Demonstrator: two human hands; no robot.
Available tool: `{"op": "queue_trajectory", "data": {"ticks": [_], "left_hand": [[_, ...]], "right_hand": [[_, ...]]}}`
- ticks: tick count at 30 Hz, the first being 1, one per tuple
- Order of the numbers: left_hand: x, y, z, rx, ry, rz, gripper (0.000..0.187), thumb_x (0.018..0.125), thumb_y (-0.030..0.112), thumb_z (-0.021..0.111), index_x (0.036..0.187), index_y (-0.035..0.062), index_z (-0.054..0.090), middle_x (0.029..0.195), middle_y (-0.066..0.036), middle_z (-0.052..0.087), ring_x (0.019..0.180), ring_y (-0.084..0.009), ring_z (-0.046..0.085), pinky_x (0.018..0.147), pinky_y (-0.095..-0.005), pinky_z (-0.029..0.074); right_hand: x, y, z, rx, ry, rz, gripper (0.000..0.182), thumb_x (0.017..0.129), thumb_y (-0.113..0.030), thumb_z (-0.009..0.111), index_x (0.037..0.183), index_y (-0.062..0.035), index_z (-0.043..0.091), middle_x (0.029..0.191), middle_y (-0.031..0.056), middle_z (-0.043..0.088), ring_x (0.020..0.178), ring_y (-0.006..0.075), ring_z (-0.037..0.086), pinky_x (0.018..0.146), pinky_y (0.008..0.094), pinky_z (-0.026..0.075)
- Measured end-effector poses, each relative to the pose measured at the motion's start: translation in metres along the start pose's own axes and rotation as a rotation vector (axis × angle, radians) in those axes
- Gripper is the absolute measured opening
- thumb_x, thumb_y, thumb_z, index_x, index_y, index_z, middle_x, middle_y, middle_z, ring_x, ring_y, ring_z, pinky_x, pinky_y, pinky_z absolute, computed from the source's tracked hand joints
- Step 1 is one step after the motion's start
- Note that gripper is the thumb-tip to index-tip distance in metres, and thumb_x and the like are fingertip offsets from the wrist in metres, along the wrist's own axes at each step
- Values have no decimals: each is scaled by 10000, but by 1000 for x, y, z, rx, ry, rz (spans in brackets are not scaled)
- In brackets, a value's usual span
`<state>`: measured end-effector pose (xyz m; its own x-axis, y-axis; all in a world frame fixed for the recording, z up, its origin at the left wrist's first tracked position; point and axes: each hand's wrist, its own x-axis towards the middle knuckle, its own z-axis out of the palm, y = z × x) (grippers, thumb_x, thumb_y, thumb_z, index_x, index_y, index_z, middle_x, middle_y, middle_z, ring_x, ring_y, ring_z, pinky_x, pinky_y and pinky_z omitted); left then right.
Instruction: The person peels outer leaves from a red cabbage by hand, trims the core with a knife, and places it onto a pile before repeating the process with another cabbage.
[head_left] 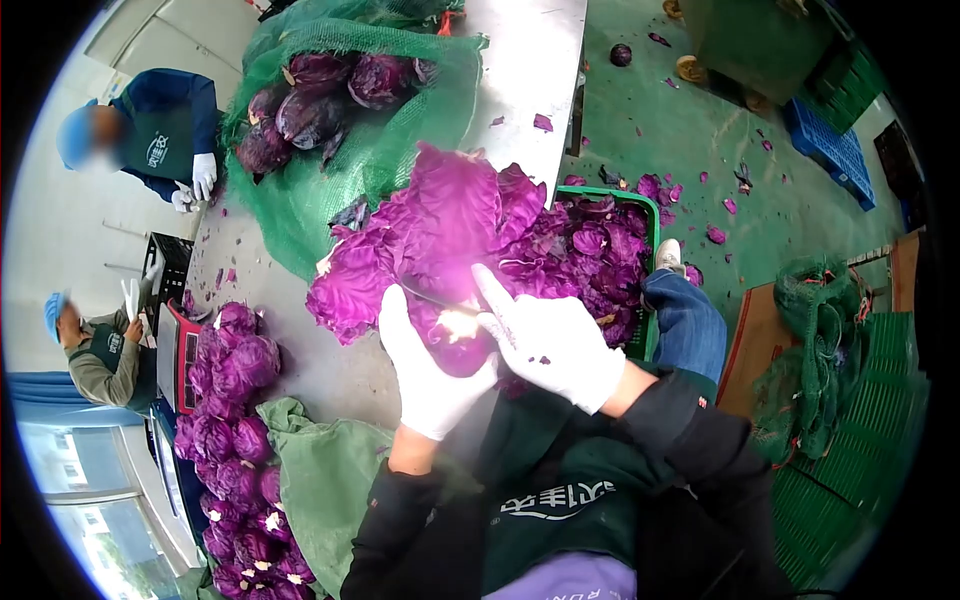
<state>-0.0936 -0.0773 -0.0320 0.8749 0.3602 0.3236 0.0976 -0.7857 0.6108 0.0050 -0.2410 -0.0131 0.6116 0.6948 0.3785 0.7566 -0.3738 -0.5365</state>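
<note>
My left hand point(430, 375), in a white glove, cups a red cabbage point(462, 356) from the left and below; its pale stem end is washed out by glare. My right hand point(555, 345), also white-gloved, is closed round a knife, index finger stretched forward. The knife's thin dark blade point(428, 297) reaches leftward over the cabbage; its handle is hidden in the hand. Just beyond both hands spread large loose purple cabbage leaves point(445, 205). To the right, a green crate point(652, 215) holds many torn leaves.
A green mesh sack point(390, 140) of cabbages lies on the metal table point(515, 60). Trimmed cabbages point(235, 440) are piled at left beside a green cloth point(320, 465). Two co-workers point(165, 130) stand at the far left. Leaf scraps and a blue pallet point(828, 150) lie on the floor.
</note>
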Motion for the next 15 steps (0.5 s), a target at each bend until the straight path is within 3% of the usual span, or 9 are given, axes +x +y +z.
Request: {"op": "queue_trajectory", "data": {"ticks": [3, 6, 9, 10, 13, 14, 15], "left_hand": [[-2, -2, 0, 3, 12, 17, 1206, 580, 275, 891, 1510, -35, 189, 1478, -261, 291, 1403, -418, 300, 1172, -493, 277], [-2, -1, 3, 13, 32, 25, 1197, 584, 257, 884, 1511, -36, 187, 1486, -262, 284, 1410, -425, 285, 1176, -502, 265], [-4, 6, 3, 77, 27, 35, 1238, 595, 263, 882, 1537, -32, 134, 1527, -250, 249, 1438, -400, 258, 1192, -490, 229], [-4, 9, 5, 104, 21, 46, 1261, 600, 269, 883, 1549, -29, 109, 1546, -242, 233, 1450, -386, 247, 1199, -482, 213], [-11, 6, 6, 83, 32, 99, 1272, 595, 291, 876, 1555, -18, 101, 1561, -234, 214, 1457, -383, 231, 1209, -484, 191], [-13, 4, 3, 55, 32, 89, 1270, 595, 274, 872, 1556, -18, 96, 1564, -230, 210, 1458, -375, 232, 1209, -482, 192], [-17, -6, 2, -43, 21, 44, 1276, 593, 263, 874, 1559, -18, 89, 1569, -223, 203, 1458, -364, 233, 1210, -478, 192]], "right_hand": [[6, 17, 1, -86, -38, -112, 592, 953, -253, 606, 1469, -22, 430, 648, 101, 567, 493, 230, 554, 475, 350, 454], [6, 13, 5, -112, -37, -56, 494, 957, -224, 556, 1416, -47, 515, 767, 99, 657, 527, 194, 589, 483, 336, 480], [8, 11, 16, 200, 161, 167, 381, 958, -205, 566, 1304, -58, 629, 918, 110, 716, 551, 187, 615, 511, 324, 500], [14, 19, 18, -18, 298, 89, 297, 959, -182, 580, 1207, -64, 694, 992, 99, 734, 574, 169, 644, 530, 300, 512], [30, 42, 3, 86, 284, 162, 290, 979, -178, 568, 1216, -51, 674, 893, 112, 735, 582, 202, 669, 535, 311, 528], [32, 44, -2, 217, 192, 329, 290, 986, -164, 544, 1218, -35, 663, 948, 136, 730, 693, 250, 698, 644, 325, 566], [30, 59, 12, 301, 308, 288, 296, 992, -155, 523, 1223, -23, 654, 1013, 154, 719, 773, 268, 703, 714, 330, 569]]}}
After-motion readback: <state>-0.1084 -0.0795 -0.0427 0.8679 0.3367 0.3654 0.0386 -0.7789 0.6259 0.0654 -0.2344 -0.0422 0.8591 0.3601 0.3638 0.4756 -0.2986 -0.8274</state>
